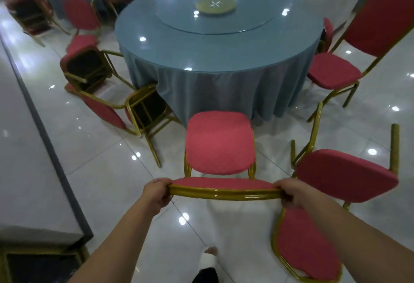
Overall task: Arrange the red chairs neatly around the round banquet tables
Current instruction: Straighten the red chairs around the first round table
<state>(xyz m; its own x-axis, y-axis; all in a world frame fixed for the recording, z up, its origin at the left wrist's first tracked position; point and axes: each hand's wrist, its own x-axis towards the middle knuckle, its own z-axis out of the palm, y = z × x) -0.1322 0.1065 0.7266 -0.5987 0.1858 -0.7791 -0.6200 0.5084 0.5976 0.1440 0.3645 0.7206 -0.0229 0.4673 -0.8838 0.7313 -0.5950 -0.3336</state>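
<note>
Both hands grip the chair's [220, 146] gold top rail: left hand [156, 192] and right hand [291, 193] each have fingers curled closed around an end, seat facing the tabletop [170, 45].

head cam looks fwd-down, close over hands [158, 193].

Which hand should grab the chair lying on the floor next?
Probably the right hand. The tipped chair lies just beside it, on the right, while the left hand is across the held chair. Both hands now grip that chair's back.
</note>
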